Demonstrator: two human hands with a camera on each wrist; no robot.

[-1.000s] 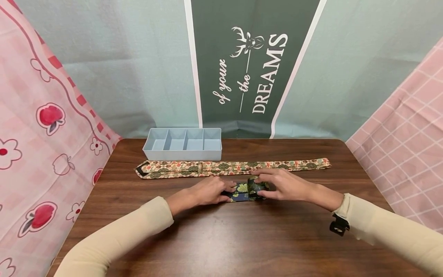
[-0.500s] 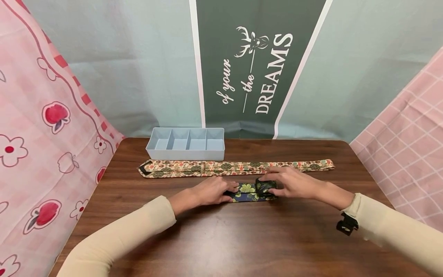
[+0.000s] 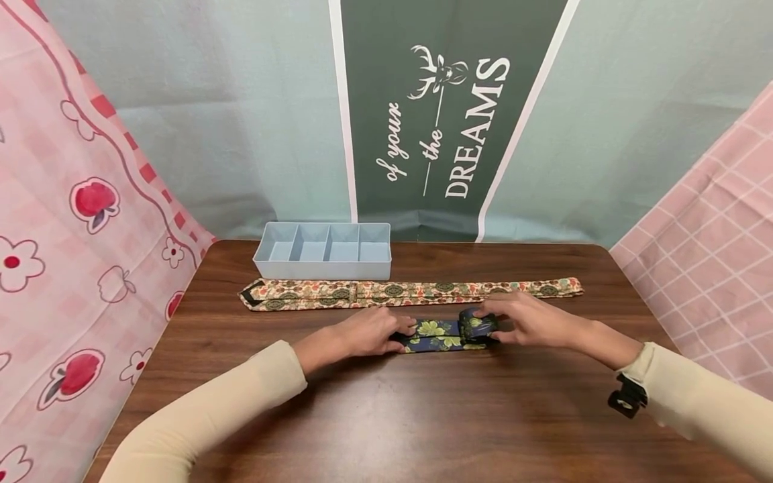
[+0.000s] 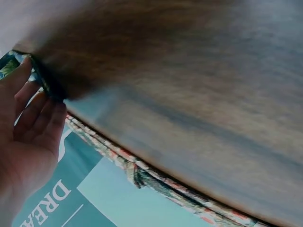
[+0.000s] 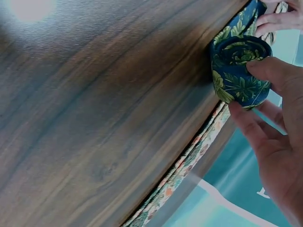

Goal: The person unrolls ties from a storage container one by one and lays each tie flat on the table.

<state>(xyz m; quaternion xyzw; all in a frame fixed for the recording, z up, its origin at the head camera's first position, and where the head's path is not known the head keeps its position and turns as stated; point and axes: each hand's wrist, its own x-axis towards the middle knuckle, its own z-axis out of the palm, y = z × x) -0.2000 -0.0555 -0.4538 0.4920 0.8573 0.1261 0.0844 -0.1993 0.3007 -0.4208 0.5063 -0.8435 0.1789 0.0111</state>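
A navy necktie with yellow-green flowers lies along the table, its right part wound into a roll. My right hand holds this roll between thumb and fingers; the right wrist view shows the coiled layers of the roll under the thumb. At the flat left end, my left hand grips the tie with thumb and fingertips, partly covering it. The left wrist view shows the dark tie end between them. Behind both hands a cream patterned necktie lies stretched out lengthwise.
A pale blue box with several compartments stands at the back left, just behind the cream tie. The brown wooden table ends at hanging cloths: pink on the sides, grey-green at the back.
My right hand has moved rightward with the roll, and a longer flat stretch of navy tie shows between the hands. The left hand has stayed almost still.
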